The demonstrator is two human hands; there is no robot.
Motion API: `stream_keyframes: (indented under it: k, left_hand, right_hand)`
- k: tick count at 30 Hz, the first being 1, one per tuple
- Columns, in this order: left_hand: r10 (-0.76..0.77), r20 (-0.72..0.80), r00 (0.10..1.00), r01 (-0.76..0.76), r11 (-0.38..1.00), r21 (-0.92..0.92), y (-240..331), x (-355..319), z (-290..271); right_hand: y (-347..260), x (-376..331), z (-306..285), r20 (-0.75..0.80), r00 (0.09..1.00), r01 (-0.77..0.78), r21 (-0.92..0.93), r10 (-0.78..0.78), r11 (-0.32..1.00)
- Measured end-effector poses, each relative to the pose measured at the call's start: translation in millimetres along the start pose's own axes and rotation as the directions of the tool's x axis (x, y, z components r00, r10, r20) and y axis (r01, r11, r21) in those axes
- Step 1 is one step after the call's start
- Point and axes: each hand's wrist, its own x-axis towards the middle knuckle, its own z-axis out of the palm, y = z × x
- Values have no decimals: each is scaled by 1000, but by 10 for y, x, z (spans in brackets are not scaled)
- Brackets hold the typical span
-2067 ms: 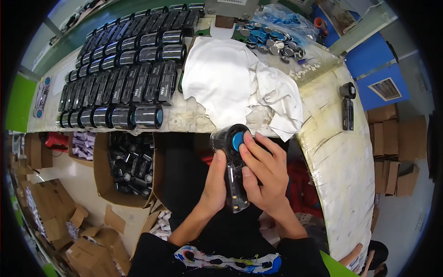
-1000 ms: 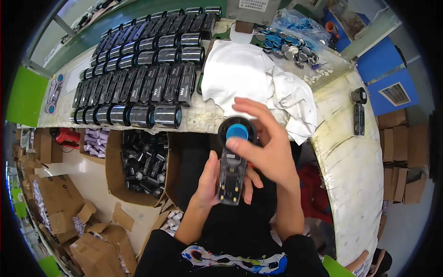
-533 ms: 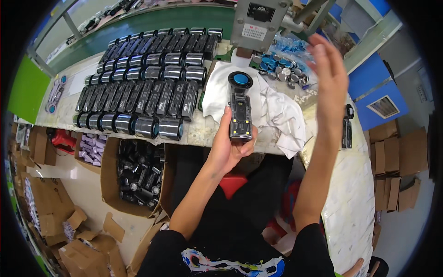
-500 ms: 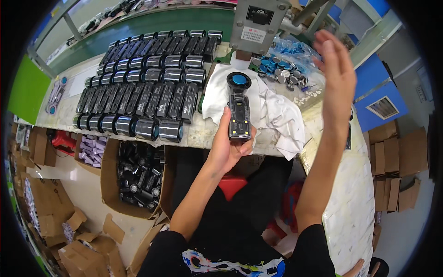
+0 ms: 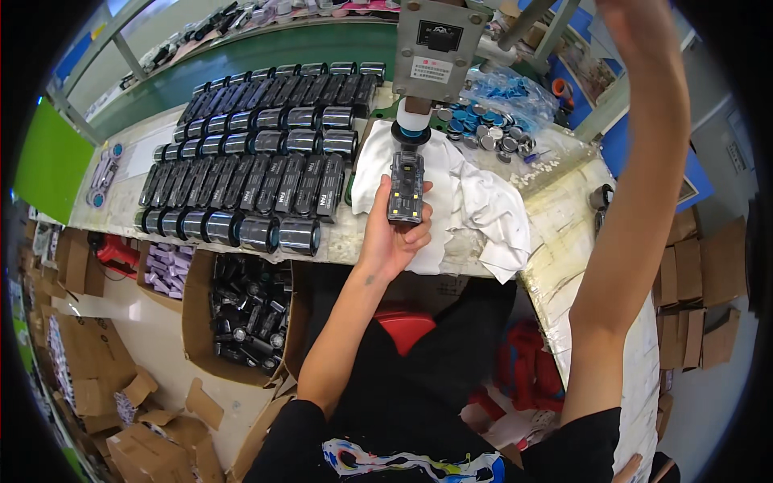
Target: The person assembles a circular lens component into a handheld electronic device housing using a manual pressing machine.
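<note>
My left hand [image 5: 393, 233] is closed around the handle of a black handheld fan [image 5: 407, 189], which has small yellow squares on its near part. The fan's round head rests over a crumpled white cloth [image 5: 475, 213]. Right above that head stands a grey hand press [image 5: 435, 60], its white ram [image 5: 414, 119] down at the head and covering most of the blue disc there. My right hand [image 5: 640, 20] is raised to the top edge, right of the press; its fingers are blurred and cut off, so its grip is hidden.
Rows of black fans [image 5: 241, 181] cover the bench's left side. Blue and silver round caps [image 5: 491, 129] lie in a heap right of the press. Below the bench's front edge stands a cardboard box [image 5: 193, 322] of dark parts. A red stool [image 5: 405, 330] shows between my legs.
My left hand has moved the fan slightly, its head now under the press ram. The ram has come down over the blue disc. My right hand has gone farther up and right.
</note>
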Motion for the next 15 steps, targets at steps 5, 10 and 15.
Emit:
stream_keyframes:
  k: [5,10,15]
  left_hand:
    - [24,-21,999,-23,999,34,-1,-32,28]
    - [37,-32,999,-36,999,24,-1,-4,20]
    - [34,-23,999,-34,999,30,-4,8,49]
  right_hand:
    - [55,58,7,3,998,-59,181,60,982]
    - [-94,206,-131,651,533,-763,646,540,-26]
    - [-74,-236,176,166,905,-400,645,391,652]
